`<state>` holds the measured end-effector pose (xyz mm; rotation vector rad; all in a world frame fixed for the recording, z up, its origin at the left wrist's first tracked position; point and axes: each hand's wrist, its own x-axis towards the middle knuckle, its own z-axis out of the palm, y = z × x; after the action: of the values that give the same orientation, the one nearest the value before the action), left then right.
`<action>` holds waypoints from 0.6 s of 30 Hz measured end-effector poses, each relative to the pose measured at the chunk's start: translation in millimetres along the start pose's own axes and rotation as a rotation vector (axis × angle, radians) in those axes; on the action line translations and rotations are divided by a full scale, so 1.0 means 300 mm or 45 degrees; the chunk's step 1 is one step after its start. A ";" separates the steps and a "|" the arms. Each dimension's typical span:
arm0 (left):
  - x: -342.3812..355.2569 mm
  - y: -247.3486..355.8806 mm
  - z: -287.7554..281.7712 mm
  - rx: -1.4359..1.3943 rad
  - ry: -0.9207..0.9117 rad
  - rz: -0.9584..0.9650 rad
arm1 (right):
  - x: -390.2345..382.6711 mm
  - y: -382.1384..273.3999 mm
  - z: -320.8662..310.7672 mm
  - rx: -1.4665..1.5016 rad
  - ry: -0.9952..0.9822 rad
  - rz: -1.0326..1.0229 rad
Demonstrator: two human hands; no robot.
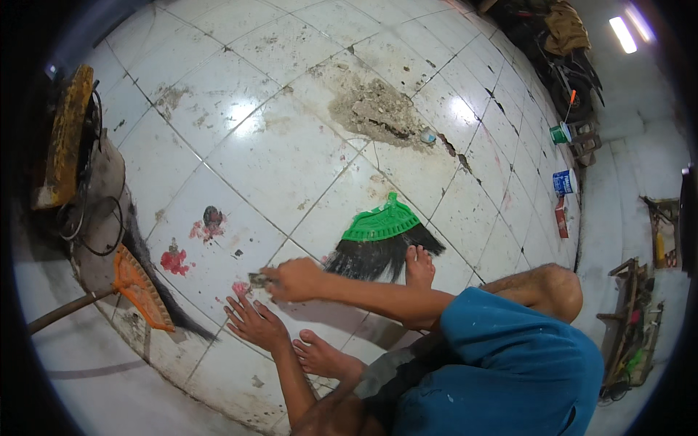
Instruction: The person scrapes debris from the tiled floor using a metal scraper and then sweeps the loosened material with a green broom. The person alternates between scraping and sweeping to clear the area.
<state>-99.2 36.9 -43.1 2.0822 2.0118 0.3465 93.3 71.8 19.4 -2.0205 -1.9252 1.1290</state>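
Observation:
My right hand (297,280) is closed around a small grey scraper-like blade (257,279), held low beside a pink-red stain (241,288) on the white tile floor (283,160). Most of the blade is hidden by the fingers. Next to that stain, my left hand (256,324) rests with fingers spread and holds nothing. Farther off are a red stain (173,261) and a dark lump (212,216) ringed with red. A green broom head (382,222) with black bristles lies beyond my right forearm, close to my bare foot (419,269).
At the left, an orange broom head (139,291) with a wooden handle leans by a yellow worn block (65,145) and a black cable. A broken, cracked patch (374,112) marks the floor ahead. Paint tins (564,182) and a motorbike wheel (573,96) stand along the right wall.

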 end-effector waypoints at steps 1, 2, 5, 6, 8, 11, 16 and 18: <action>0.012 -0.018 -0.011 0.048 -0.006 0.018 | -0.006 0.042 -0.079 0.175 -0.032 0.104; 0.008 -0.018 -0.021 0.083 -0.034 0.046 | -0.014 0.167 -0.133 0.207 0.064 0.186; -0.007 0.024 -0.020 0.088 -0.071 0.080 | -0.026 0.697 -0.382 0.112 1.103 0.853; -0.001 0.016 -0.025 0.105 -0.064 0.084 | -0.030 0.832 -0.476 -0.020 1.361 0.886; 0.009 0.016 -0.041 0.072 -0.050 0.123 | -0.102 1.178 -0.657 -0.279 1.237 1.145; 0.042 -0.085 -0.064 -0.133 0.018 0.246 | -0.098 1.457 -0.665 -0.564 0.688 1.083; 0.062 -0.094 -0.033 -0.374 0.153 0.171 | -0.388 1.797 -0.925 -0.739 0.715 0.758; 0.035 -0.191 -0.086 -0.232 0.167 0.082 | -0.338 1.679 -0.769 -0.628 0.895 0.818</action>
<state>-161.4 49.4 -37.0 2.0617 1.9049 0.6685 643.7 -19.2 -58.7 -2.8678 -1.2882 -0.1013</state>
